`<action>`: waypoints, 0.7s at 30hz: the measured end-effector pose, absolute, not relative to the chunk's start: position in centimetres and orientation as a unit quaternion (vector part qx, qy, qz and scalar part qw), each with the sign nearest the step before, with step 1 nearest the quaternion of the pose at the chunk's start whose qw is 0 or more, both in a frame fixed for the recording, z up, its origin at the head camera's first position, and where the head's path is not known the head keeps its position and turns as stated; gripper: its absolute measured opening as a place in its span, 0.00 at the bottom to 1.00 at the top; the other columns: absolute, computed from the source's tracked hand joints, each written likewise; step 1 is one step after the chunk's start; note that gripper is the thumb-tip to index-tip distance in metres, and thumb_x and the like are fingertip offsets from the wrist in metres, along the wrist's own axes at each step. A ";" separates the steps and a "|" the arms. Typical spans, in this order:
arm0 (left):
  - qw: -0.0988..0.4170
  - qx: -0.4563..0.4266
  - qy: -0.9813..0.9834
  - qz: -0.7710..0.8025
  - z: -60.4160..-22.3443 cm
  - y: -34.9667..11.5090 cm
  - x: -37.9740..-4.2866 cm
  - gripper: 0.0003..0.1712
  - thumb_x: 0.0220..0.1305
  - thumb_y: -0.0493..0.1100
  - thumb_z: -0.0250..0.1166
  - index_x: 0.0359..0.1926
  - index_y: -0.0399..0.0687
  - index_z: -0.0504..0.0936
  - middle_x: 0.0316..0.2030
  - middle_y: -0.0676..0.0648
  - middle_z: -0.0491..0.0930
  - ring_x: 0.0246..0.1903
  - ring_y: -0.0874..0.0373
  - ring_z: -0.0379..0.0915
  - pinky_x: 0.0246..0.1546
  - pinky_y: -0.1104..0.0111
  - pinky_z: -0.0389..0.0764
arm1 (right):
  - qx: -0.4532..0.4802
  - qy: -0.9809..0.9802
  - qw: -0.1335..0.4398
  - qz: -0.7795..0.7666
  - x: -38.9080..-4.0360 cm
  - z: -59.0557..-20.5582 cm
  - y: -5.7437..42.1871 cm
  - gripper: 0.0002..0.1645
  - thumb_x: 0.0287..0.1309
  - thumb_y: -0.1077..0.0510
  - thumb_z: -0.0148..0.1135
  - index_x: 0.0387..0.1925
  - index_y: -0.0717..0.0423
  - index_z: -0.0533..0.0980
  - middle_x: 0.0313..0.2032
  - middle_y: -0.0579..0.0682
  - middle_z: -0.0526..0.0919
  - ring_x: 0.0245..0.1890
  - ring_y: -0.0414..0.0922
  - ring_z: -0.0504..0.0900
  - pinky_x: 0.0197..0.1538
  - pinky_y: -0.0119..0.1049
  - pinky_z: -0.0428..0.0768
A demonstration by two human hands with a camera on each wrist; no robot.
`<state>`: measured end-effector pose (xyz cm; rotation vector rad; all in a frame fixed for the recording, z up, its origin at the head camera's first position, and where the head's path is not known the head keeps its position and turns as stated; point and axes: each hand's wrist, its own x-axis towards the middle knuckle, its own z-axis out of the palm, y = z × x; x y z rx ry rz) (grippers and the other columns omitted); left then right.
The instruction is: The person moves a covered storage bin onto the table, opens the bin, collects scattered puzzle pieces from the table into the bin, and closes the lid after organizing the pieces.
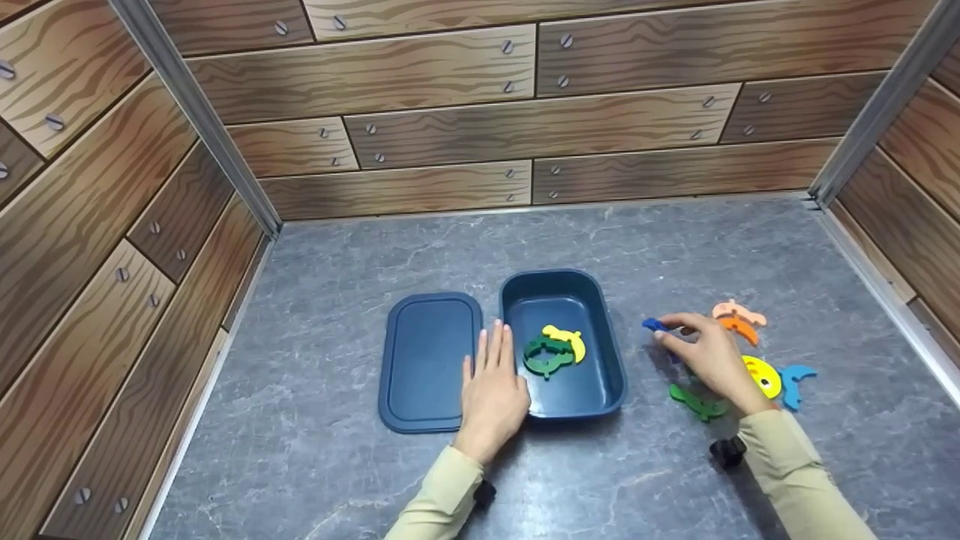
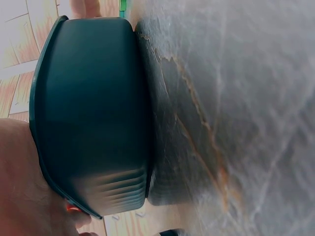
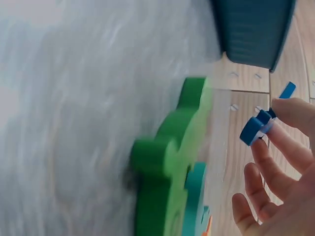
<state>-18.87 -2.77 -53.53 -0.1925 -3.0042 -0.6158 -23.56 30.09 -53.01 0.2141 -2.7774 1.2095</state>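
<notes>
A dark blue box [image 1: 611,367] stands uncovered on the grey surface, with two green pieces [image 1: 547,364] and a yellow curved piece [image 1: 574,343] lying inside. My left hand [image 1: 495,397] rests with straight fingers on the box's left rim, beside the dark blue lid [image 1: 427,360]. To the right of the box, my right hand [image 1: 705,352] pinches a small blue puzzle piece [image 3: 258,125] between thumb and fingertips, lifted off the surface. Below that hand lies a green lizard-like piece [image 1: 697,405], seen large in the right wrist view.
Right of my right hand lie a peach piece [image 1: 739,311], an orange curved piece [image 1: 741,330], a yellow round piece with an eye [image 1: 763,376] and a light blue piece [image 1: 795,384]. Wood-patterned walls [image 1: 450,142] enclose the surface on the back and sides.
</notes>
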 end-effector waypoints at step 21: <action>0.042 -0.065 -0.975 -0.207 -53.6 -2.7 -19.0 0.40 0.71 0.44 0.52 0.78 0.48 0.48 0.78 0.50 0.42 0.75 0.50 0.36 0.70 0.47 0.48 | 0.008 -0.804 0.044 0.592 -23.3 -50.4 28.7 0.33 0.66 0.44 0.60 0.63 0.62 0.73 0.50 0.46 0.79 0.50 0.40 0.75 0.51 0.30 0.74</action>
